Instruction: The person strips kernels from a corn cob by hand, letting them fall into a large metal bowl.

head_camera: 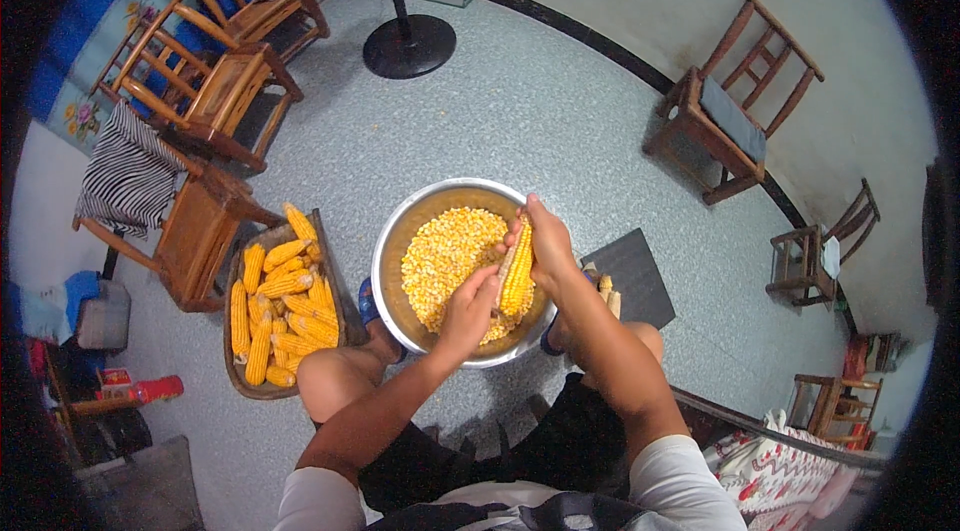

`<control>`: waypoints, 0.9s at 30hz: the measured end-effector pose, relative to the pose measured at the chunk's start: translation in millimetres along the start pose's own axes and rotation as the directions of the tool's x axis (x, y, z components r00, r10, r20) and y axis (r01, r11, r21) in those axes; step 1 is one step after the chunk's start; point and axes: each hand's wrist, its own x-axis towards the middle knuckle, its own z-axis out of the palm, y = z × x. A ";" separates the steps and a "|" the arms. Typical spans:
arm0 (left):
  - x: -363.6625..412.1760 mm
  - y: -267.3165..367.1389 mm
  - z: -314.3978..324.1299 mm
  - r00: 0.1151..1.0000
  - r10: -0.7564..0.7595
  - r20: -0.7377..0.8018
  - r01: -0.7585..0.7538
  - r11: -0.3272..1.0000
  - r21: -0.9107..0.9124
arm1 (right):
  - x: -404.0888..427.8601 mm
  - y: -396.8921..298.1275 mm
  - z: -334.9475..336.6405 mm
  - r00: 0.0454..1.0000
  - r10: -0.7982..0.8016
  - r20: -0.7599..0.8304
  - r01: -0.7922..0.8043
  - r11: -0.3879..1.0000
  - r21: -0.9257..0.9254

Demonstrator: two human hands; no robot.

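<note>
A partly shelled ear of corn [517, 264] is held tilted between both hands over a wide metal basin [386, 231]. My right hand [547, 238] grips its upper part from the right. The fingers of my left hand [469, 309] close on its lower left side, where a strip of bare cob shows. Loose yellow kernels [446, 261] cover much of the basin's bottom. Left of the basin, a long tray [230, 336] holds several unshelled ears of corn [289, 306]. Bare cobs [613, 302] lie right of the basin, partly hidden by my right forearm.
The basin stands on the floor between my feet. A dark flat mat [641, 279] lies to the right. Wooden chairs [217, 103] line the left side, and another wooden chair [724, 125] is by the right wall. A round black stand base [409, 47] is ahead.
</note>
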 end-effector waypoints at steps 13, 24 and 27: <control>10.3 23.6 -6.0 0.992 0.005 -0.124 0.046 0.909 0.414 | -23.0 32.1 17.8 0.911 -0.164 0.378 0.282 0.918 -0.281; 17.4 21.9 -8.0 0.988 0.107 -0.115 -0.049 0.906 0.420 | -18.0 40.3 8.3 0.916 -0.205 0.345 0.309 0.909 -0.281; 18.1 11.1 -9.8 0.986 0.105 -0.131 -0.055 0.940 0.337 | -20.4 38.1 14.5 0.941 -0.144 0.305 0.224 0.943 -0.247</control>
